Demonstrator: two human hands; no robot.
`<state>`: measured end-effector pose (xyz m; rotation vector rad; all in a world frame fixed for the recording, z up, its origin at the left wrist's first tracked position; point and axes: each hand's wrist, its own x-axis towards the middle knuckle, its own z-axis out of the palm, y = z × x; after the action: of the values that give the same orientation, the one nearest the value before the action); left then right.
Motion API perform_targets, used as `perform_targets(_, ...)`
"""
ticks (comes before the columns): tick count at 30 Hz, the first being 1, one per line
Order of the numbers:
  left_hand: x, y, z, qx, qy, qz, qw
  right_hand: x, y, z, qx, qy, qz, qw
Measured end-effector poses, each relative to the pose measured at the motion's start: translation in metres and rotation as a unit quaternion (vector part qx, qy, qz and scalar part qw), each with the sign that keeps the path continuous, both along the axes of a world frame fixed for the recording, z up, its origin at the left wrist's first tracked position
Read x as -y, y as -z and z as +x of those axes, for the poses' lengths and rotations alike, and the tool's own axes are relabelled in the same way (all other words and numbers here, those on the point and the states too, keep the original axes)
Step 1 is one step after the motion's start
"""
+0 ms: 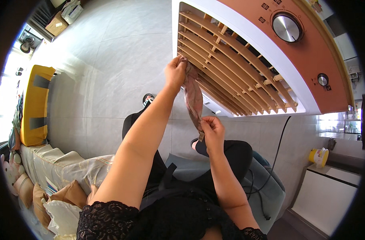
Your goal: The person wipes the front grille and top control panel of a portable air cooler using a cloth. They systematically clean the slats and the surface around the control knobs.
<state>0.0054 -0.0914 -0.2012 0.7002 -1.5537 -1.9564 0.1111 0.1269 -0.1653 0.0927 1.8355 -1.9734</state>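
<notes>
A thin, stained pinkish-brown cloth (193,98) stretches between my two hands, beside the front of a white and copper-coloured appliance. My left hand (176,73) is closed on its upper end, right against the edge of the tan louvred grille (226,60). Lower down, my right hand (213,130) pinches the cloth's other end between thumb and fingers. The grille's slats run at a slant, with dark gaps showing between some of them. On the copper panel (310,60) sit a large silver knob (287,27) and a smaller knob (323,79).
I sit on a grey-blue seat (270,192), with a black cord (276,156) hanging beside it on the right. A covered sofa (70,166) with cushions is at left, near a yellow plastic piece (36,106). A yellow tub (318,157) stands on a white cabinet (326,200).
</notes>
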Motion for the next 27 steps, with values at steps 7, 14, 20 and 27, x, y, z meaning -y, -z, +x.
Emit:
perform_targets(7, -0.033, 0.005, 0.016, 0.194, 0.079, -0.354, 0.911, 0.01, 0.006, 0.004, 0.029, -0.013, -0.012, 0.999)
perform_targets(14, -0.02, -0.014, 0.05, 0.157, 0.191, -0.294, 0.923, 0.003, -0.004, 0.014, 0.044, -0.033, 0.023, 0.998)
perform_targets(20, -0.012, -0.045, 0.025, 0.144, -0.067, -0.293, 0.943, -0.009, 0.001, 0.015, 0.015, 0.0, -0.003, 1.0)
perform_targets(27, -0.062, -0.034, 0.022, 0.075, -0.022, -0.374, 0.924, 0.001, 0.003, 0.017, 0.01, -0.017, -0.028, 0.999)
